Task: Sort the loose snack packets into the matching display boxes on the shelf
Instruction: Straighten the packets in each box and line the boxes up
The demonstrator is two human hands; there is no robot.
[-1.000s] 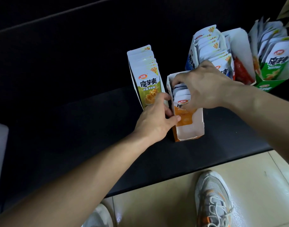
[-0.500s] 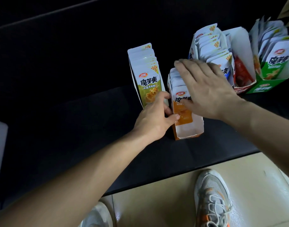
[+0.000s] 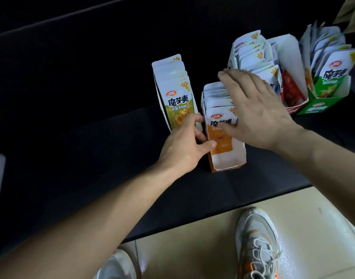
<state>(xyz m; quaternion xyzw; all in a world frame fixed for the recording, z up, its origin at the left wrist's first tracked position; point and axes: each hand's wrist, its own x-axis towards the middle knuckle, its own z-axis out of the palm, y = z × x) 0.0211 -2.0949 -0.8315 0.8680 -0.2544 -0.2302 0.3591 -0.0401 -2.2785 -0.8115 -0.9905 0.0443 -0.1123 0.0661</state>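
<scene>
Olive box [image 3: 173,93]: packets upright, full, just left of my left hand [image 3: 184,146]. Left hand clasps the near left wall of the orange box [image 3: 225,158], thumb on the front packet. Orange packets [image 3: 219,109] stand in a row running away from me, along the box's long axis. Right hand [image 3: 257,109] spread flat, palm down, on their top edges, directly over the row; it is the nearer hand for pressing them level. Blue, red, green boxes further right, untouched.

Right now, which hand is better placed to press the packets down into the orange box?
The right hand: it lies flat over the packets, while the left hand grips the orange box side.
</scene>
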